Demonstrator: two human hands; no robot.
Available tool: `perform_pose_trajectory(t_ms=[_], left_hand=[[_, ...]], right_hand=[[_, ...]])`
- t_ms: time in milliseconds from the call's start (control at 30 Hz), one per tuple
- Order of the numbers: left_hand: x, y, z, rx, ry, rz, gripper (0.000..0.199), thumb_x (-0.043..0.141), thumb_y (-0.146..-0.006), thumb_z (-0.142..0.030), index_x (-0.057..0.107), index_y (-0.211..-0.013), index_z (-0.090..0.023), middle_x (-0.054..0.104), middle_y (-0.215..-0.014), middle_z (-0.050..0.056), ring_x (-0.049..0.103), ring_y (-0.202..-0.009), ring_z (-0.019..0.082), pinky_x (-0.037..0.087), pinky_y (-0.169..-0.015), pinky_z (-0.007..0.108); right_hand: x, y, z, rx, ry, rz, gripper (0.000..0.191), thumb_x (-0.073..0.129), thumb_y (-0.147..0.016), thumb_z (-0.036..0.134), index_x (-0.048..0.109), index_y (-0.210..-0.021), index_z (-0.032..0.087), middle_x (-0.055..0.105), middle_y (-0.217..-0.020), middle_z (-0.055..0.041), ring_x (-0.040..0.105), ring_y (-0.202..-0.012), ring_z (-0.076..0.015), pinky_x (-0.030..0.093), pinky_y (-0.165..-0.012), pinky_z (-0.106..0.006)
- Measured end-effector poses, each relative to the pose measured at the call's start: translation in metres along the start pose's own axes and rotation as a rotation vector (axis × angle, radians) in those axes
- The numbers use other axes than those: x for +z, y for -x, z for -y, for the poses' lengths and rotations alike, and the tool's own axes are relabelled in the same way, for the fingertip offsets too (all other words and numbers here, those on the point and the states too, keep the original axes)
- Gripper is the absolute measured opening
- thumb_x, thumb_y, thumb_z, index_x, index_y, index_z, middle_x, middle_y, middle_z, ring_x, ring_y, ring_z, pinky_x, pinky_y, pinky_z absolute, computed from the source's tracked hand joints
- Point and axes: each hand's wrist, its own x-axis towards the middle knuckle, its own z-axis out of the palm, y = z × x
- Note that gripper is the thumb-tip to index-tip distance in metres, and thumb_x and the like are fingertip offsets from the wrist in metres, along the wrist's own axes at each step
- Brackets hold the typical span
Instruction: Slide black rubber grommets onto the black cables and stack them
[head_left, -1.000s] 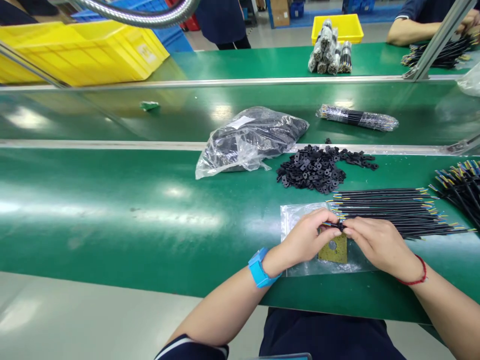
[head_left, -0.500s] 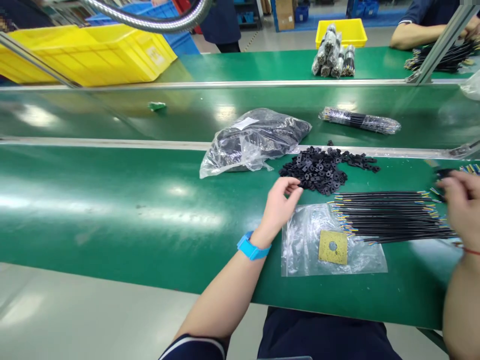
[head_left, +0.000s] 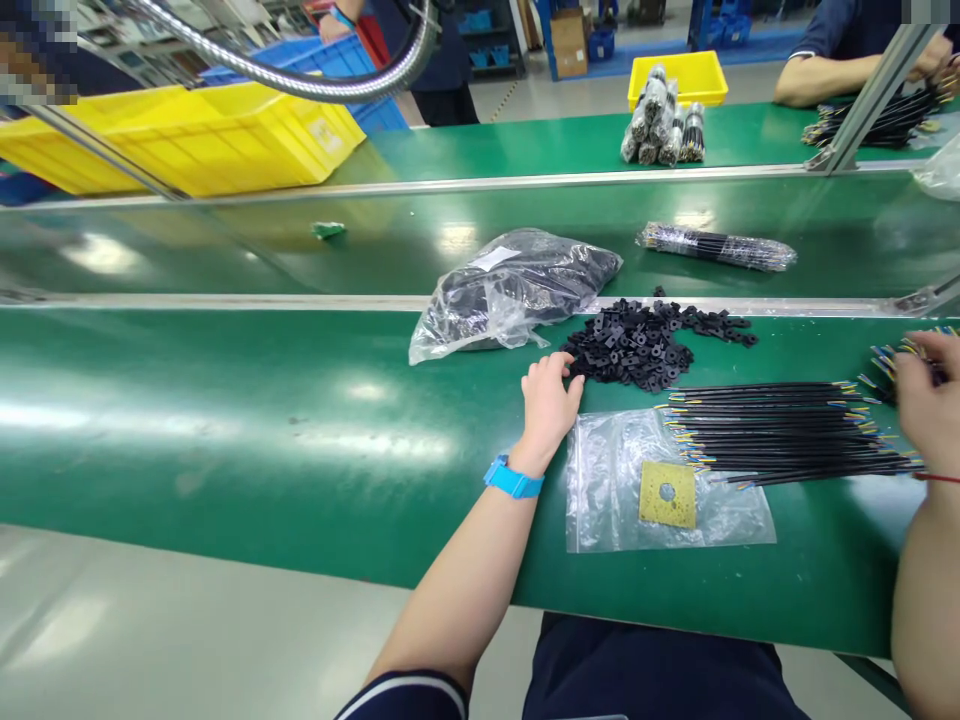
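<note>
My left hand [head_left: 551, 400], with a blue wristband [head_left: 514, 477], rests at the left edge of a heap of small flat black pieces with holes [head_left: 634, 345]. Its fingers are bent and the thumb stands apart from them. At the right edge of the view my right hand [head_left: 930, 395] curls over a bunch of black cables [head_left: 885, 370] with coloured wire ends; its fingers are partly cut off by the frame. Between the hands lies a row of black cables [head_left: 780, 430] side by side, partly over a clear plastic bag [head_left: 600, 500] with a yellow square plate [head_left: 667, 495] with a hole.
A filled clear bag [head_left: 517, 290] lies behind my left hand. Farther back are a wrapped cable bundle [head_left: 716, 247], stacked bundles [head_left: 660, 120], yellow bins [head_left: 247, 135] and a metal hose [head_left: 300, 85]. Another person's arm [head_left: 832, 80] is at the back right, by more cables.
My left hand has shifted slightly left and its fingers have spread along the heap's edge. My right hand has moved a little right and the blurred dark item at its fingertips no longer shows.
</note>
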Motion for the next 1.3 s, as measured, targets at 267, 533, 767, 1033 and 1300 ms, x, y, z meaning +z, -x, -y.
perform_pose_trajectory(t_ms=[267,533,767,1033,1300], left_hand=[[0.002,0.001,0.003,0.055,0.223,-0.069,0.019,0.056,-0.075,-0.008,0.044,-0.084,-0.019,0.047,-0.086,0.002,0.049,-0.078,0.016,0.042,-0.075,0.031],[-0.008,0.004,-0.006,0.131,0.279,-0.157,0.008,0.053,-0.078,-0.012,0.049,-0.079,-0.019,0.053,-0.076,0.001,0.052,-0.071,0.015,0.043,-0.069,0.029],[-0.016,0.017,-0.027,0.227,0.485,0.012,0.004,0.054,-0.079,-0.015,0.055,-0.081,-0.018,0.056,-0.076,0.000,0.051,-0.065,0.011,0.043,-0.063,0.025],[-0.005,0.027,-0.039,-0.010,0.893,0.269,0.014,0.062,-0.072,-0.015,0.057,-0.085,-0.017,0.057,-0.077,0.000,0.052,-0.068,0.010,0.044,-0.065,0.024],[-0.013,0.039,-0.058,-0.232,1.417,0.609,0.023,0.068,-0.073,-0.025,0.059,-0.091,-0.014,0.067,-0.097,0.009,0.065,-0.080,0.015,0.053,-0.077,0.031]], right_hand=[[0.041,-0.002,0.104,-0.308,-0.223,0.500,0.015,0.048,-0.087,0.022,0.062,-0.092,0.018,0.061,-0.091,-0.0070,0.055,-0.087,-0.0202,0.046,-0.081,-0.036],[0.034,-0.003,0.109,-0.227,-0.294,0.474,0.018,0.041,-0.091,0.024,0.058,-0.086,0.019,0.061,-0.086,-0.0060,0.056,-0.082,-0.0187,0.045,-0.077,-0.034],[0.023,0.008,0.145,-0.355,-0.263,0.708,0.019,0.041,-0.092,0.020,0.060,-0.092,0.021,0.064,-0.090,-0.0023,0.061,-0.078,-0.0153,0.046,-0.067,-0.028],[0.019,0.014,0.154,-0.453,-0.038,0.623,0.018,0.045,-0.086,0.011,0.061,-0.084,0.018,0.060,-0.084,-0.0052,0.059,-0.067,-0.0157,0.044,-0.057,-0.027],[0.013,0.008,0.143,-0.247,-0.434,0.355,0.024,0.041,-0.094,0.023,0.062,-0.105,0.020,0.067,-0.093,-0.0042,0.062,-0.082,-0.0141,0.050,-0.074,-0.027]])
